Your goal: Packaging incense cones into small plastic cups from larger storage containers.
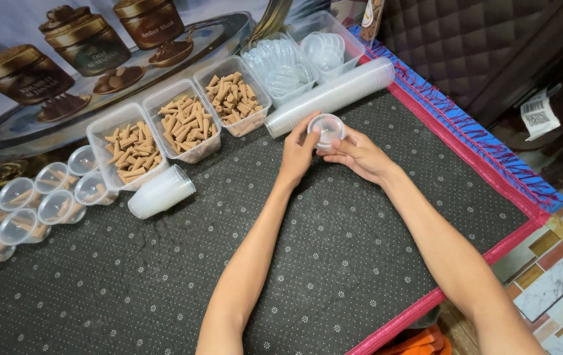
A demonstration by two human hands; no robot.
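Both my hands meet over the dark dotted mat (163, 283), holding one small clear plastic cup (328, 127) between them. My left hand (296, 152) grips the cup's left side with its fingertips. My right hand (358, 156) holds it from the right and underneath. Just behind the cup lies a long sleeve of stacked clear cups (334, 95) on its side.
Three clear tubs of brown incense cones (183, 121) stand in a row at the back, beside tubs of clear lids (281, 62). A short cup stack (162, 191) lies left of centre. Several lidded filled cups (25, 213) sit far left. The mat's red edge (492, 253) meets tiled floor at right.
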